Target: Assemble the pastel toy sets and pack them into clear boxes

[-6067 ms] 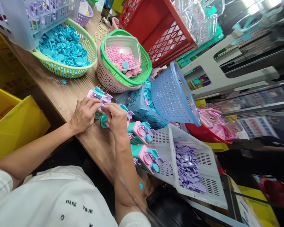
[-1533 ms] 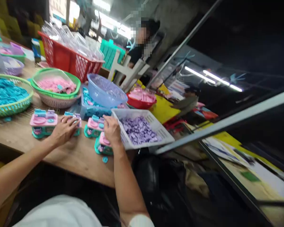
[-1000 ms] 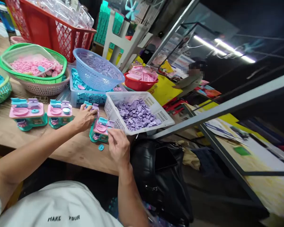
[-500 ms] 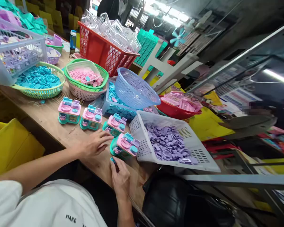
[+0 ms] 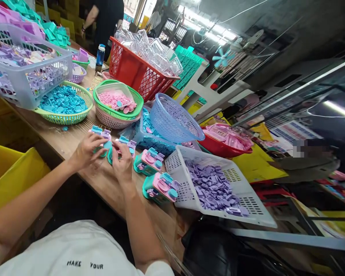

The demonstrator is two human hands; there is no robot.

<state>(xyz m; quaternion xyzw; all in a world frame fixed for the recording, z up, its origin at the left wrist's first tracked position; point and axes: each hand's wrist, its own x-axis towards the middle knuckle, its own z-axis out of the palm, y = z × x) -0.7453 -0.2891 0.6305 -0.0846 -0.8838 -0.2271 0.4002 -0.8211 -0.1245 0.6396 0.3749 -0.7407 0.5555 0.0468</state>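
Note:
Several small toy kitchens in pink, teal and lilac stand in a slanting row on the table. My left hand [image 5: 87,151] reaches over the leftmost toy kitchen [image 5: 96,131], fingers apart, with a blue round piece [image 5: 107,145] at its fingertips. Close by, my right hand [image 5: 122,161] is in front of the second toy kitchen [image 5: 131,145], thumb and forefinger pinched together; whatever they hold is hidden. To the right stand the third toy kitchen [image 5: 148,160] and the nearest one [image 5: 161,186], each with a blue round piece on top, untouched by either hand.
A white crate of purple pieces [image 5: 178,188] borders the row on the right. Behind are a blue colander [image 5: 175,119], a green basket of pink parts [image 5: 139,109], a yellow-green basket of blue pieces [image 5: 66,119] and a red crate [image 5: 129,71]. A person [image 5: 106,23] stands at the back.
Both hands have moved left and away from me, from the nearest toy kitchens to the two leftmost ones. The blue piece no longer shows in my right fingers. The view has shifted slightly.

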